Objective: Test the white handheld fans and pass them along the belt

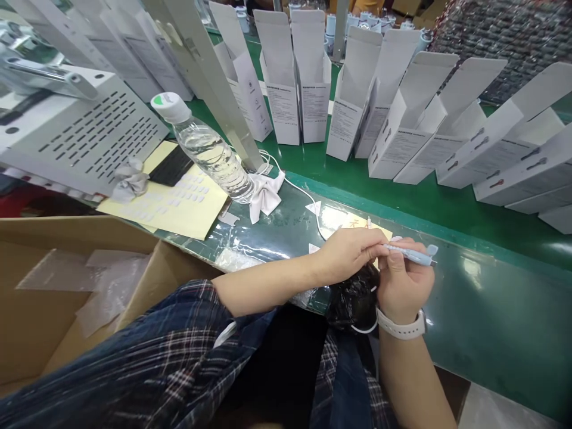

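Both my hands meet over the front edge of the green table. Between them is a slim light-blue pen-shaped device (413, 255) with a small tab near its right end; its exact kind is unclear. My left hand (346, 253) pinches its left end with thumb and fingers. My right hand (404, 283), with a white watch on the wrist, is closed around its middle, thumb on top. Below the hands is a crumpled black plastic bag (351, 301) with a white cord loop beside it. A yellow paper (379, 229) with handwriting lies behind the hands, partly hidden.
Several open white boxes (313, 110) stand along the green belt (304, 158). A water bottle (214, 155) stands on the left near a metal post (214, 77), beside a yellow sheet (196, 214) with small white stickers. A cardboard box (154, 280) is at the lower left.
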A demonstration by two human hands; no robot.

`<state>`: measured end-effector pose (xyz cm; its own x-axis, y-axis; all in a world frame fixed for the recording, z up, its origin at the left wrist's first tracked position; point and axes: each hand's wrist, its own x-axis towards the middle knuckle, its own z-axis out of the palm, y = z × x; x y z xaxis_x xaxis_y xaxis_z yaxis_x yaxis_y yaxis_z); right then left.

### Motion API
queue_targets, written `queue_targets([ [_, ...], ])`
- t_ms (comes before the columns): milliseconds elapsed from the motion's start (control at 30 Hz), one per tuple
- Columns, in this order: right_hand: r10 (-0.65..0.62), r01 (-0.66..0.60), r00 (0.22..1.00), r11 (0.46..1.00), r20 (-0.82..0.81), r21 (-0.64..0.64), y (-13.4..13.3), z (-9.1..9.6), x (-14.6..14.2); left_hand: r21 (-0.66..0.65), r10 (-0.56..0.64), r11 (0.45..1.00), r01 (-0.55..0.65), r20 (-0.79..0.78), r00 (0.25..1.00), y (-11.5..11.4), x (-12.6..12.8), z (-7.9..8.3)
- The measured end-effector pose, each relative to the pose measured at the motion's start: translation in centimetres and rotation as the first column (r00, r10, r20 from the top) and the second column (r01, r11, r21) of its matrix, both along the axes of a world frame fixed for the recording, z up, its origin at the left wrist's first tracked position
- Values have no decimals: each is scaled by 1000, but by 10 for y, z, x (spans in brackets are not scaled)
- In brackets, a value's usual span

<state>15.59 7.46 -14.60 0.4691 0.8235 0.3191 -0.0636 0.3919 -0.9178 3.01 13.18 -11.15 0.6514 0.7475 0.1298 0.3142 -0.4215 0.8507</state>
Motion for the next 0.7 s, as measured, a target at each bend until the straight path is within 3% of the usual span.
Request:
queue_targets([
  [67,85,-91,990,994,-113,-55,1,1,0,88,3,996,4,-74,997,1,0,-2],
  [133,134,-152,977,983,-165,-101,2,3,3,97,3,995,8,-121,993,3,0,-3],
  [200,167,-196,968,970,-186,-145,4,3,7,14,-12,1000,14,-121,993,4,-1,-1],
  [267,201,-234,961,957,-189,-174,4,3,11,-166,-56,985,47,-49,997,6,-3,3],
  [367,217,-241,966,951,-139,-193,2,3,16,-465,-102,869,168,163,981,7,-6,8],
  [433,205,-219,975,952,-88,-216,1,2,17,-587,-78,774,238,284,956,8,-8,8],
  [567,226,-231,973,942,-49,-244,-1,2,16,-733,12,619,283,368,930,10,-8,3],
  [700,244,-255,967,939,-72,-231,-1,5,12,-810,4,464,359,407,913,12,-8,1],
])
